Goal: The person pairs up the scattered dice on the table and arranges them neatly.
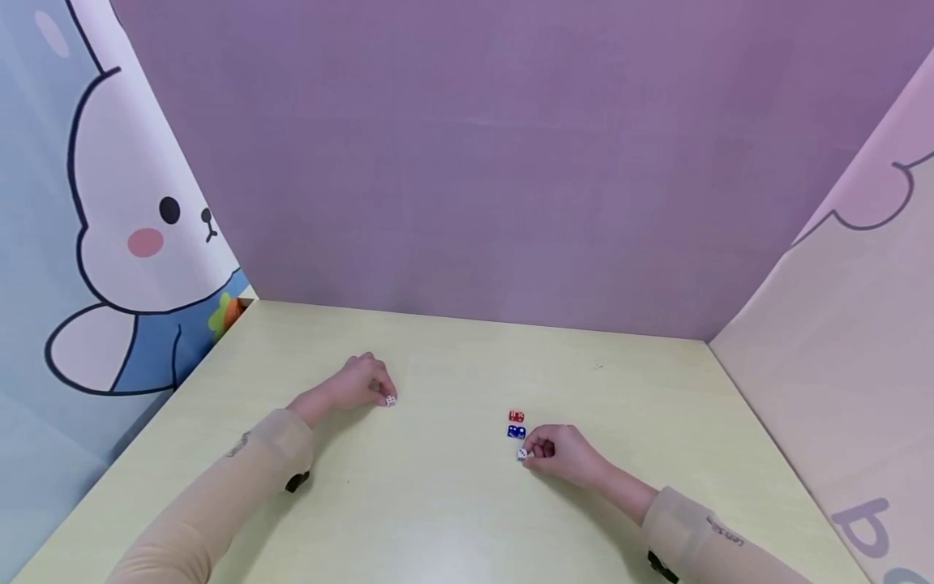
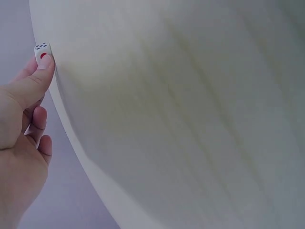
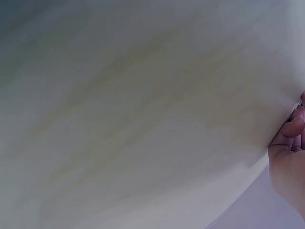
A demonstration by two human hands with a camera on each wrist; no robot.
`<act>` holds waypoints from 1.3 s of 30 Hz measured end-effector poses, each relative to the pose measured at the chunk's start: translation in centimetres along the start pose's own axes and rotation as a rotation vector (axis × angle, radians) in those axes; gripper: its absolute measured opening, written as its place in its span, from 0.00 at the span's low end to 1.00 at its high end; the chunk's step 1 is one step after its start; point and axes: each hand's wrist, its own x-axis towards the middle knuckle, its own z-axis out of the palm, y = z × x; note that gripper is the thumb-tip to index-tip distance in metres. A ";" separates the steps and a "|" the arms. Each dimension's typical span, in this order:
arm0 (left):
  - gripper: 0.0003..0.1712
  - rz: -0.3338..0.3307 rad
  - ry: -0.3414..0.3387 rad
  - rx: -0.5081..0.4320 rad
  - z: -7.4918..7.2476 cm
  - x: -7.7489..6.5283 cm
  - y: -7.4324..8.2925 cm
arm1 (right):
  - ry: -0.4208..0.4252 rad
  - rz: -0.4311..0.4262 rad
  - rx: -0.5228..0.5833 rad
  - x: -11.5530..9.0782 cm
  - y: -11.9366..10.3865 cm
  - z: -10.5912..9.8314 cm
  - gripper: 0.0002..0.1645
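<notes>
Between thumb and fingertips, my left hand [image 1: 361, 383] pinches a white die [image 1: 391, 400]; the left wrist view shows dark pips on top of that die [image 2: 43, 50] and a red pip beside the thumb. To the right, my right hand [image 1: 565, 454] has its thumb and index finger pinched at a white die, partly covered by the fingertips, with a white die face [image 1: 521, 455] showing at their left. Just beyond lie blue dice [image 1: 516, 432] side by side, and behind them red dice [image 1: 516, 416]. In the right wrist view, the fingertips of the right hand [image 3: 288, 143] are cut off by the frame edge.
The pale yellow table [image 1: 430, 487] runs back to a purple backdrop [image 1: 467, 162]. A cartoon-printed cloth [image 1: 146, 341] hangs along the left side, and a pale printed one [image 1: 839, 341] along the right.
</notes>
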 end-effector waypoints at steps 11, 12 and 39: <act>0.09 0.097 -0.066 0.032 1.3 1.2 3.8 | 0.000 0.007 -0.007 0.0 0.0 0.2 0.07; 0.09 0.102 -0.072 0.035 1.4 1.4 4.1 | 0.000 0.007 -0.008 0.0 0.0 0.2 0.07; 0.08 0.059 -0.023 0.045 5.6 3.3 11.4 | 0.009 -0.009 0.005 0.0 -0.2 0.0 0.07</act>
